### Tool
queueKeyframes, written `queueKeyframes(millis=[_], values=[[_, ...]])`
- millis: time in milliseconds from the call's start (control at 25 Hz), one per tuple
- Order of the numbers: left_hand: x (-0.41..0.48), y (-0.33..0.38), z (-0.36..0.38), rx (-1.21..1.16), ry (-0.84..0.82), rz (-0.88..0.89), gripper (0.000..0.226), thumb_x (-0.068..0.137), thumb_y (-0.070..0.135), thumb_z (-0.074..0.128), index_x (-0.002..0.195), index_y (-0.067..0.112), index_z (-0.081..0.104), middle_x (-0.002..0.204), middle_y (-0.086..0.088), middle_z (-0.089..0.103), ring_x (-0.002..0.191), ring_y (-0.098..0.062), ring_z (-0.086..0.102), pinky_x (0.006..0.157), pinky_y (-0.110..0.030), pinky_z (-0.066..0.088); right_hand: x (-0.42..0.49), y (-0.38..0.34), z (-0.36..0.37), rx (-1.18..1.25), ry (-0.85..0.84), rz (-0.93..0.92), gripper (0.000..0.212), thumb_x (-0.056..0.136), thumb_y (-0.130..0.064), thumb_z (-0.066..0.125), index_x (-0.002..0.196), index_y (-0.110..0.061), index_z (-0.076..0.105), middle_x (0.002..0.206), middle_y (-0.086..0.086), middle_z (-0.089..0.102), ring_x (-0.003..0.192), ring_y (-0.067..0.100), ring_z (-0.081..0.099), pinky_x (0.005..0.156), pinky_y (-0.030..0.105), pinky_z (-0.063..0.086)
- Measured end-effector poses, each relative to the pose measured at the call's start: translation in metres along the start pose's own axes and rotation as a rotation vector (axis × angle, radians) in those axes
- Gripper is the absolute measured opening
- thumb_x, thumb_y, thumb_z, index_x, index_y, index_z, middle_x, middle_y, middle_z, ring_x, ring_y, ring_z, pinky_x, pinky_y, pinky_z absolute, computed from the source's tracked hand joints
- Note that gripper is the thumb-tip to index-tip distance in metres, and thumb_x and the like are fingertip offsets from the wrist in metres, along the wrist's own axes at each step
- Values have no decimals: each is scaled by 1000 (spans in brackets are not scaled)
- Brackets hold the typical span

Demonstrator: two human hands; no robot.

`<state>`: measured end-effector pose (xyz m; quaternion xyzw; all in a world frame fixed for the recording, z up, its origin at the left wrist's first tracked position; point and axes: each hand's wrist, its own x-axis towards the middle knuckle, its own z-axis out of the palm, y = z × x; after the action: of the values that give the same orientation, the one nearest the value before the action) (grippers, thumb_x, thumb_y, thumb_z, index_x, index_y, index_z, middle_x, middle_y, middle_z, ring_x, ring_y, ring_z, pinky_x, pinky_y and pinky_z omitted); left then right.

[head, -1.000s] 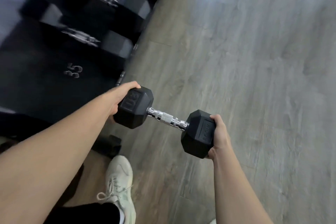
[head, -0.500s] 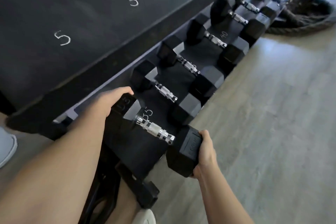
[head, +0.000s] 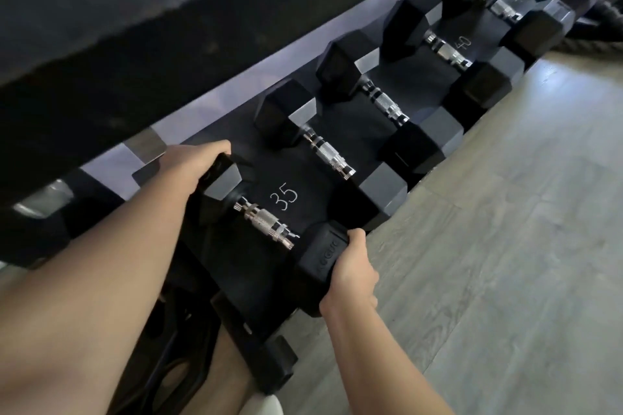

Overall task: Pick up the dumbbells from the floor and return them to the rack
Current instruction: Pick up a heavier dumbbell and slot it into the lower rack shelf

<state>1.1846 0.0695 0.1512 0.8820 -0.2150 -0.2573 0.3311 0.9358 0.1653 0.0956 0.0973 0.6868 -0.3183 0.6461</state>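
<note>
A black hex dumbbell (head: 266, 222) with a knurled chrome handle lies across the lower shelf of the rack (head: 303, 175), right beside the chalked number 35. My left hand (head: 192, 165) grips its far head, close under the upper shelf. My right hand (head: 350, 269) cups its near head at the shelf's front edge. Whether the dumbbell's weight rests fully on the shelf I cannot tell.
Several more black hex dumbbells (head: 332, 158) sit in a row to the right on the same shelf. The upper shelf (head: 135, 10), chalked with a 5, overhangs at the top. Grey wood floor (head: 505, 246) spreads right; a thick rope (head: 603, 10) lies far right.
Both hands have carried the dumbbell from over the open floor to the rack and lowered it onto the 35 spot; the view has come closer to the shelf.
</note>
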Motion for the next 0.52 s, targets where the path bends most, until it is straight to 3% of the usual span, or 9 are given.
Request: queueKeyframes(millis=[160, 320, 400, 520], values=[[-10, -10, 5, 18, 185, 47, 90, 50, 64, 74, 119, 8, 61, 112, -8, 64, 91, -26, 61, 61, -34, 47, 0, 6, 1, 38, 27, -32, 82, 67, -59, 65, 139, -26, 44, 143, 6, 29, 113, 38, 45, 98, 57, 47], [-21, -22, 8, -1, 263, 226, 58, 70, 63, 66, 90, 9, 68, 80, 2, 64, 88, -22, 65, 54, -22, 40, 9, 15, 2, 107, -24, -189, 67, 68, -58, 61, 127, -25, 55, 133, -1, 50, 107, 33, 57, 95, 54, 51], [-35, -39, 16, 28, 297, 364, 60, 75, 66, 62, 103, 13, 69, 99, -2, 65, 94, -19, 61, 64, -19, 42, 13, 23, -2, 85, -72, -356, 51, 74, -55, 59, 120, -32, 60, 126, -7, 60, 110, 26, 61, 98, 51, 51], [-49, -61, 32, -6, 386, 380, 76, 73, 69, 66, 133, 23, 52, 135, -8, 48, 115, -24, 54, 83, -34, 52, 20, 35, -18, -42, -199, -875, 30, 92, -34, 54, 120, -30, 64, 131, -12, 60, 127, 11, 53, 111, 44, 41]])
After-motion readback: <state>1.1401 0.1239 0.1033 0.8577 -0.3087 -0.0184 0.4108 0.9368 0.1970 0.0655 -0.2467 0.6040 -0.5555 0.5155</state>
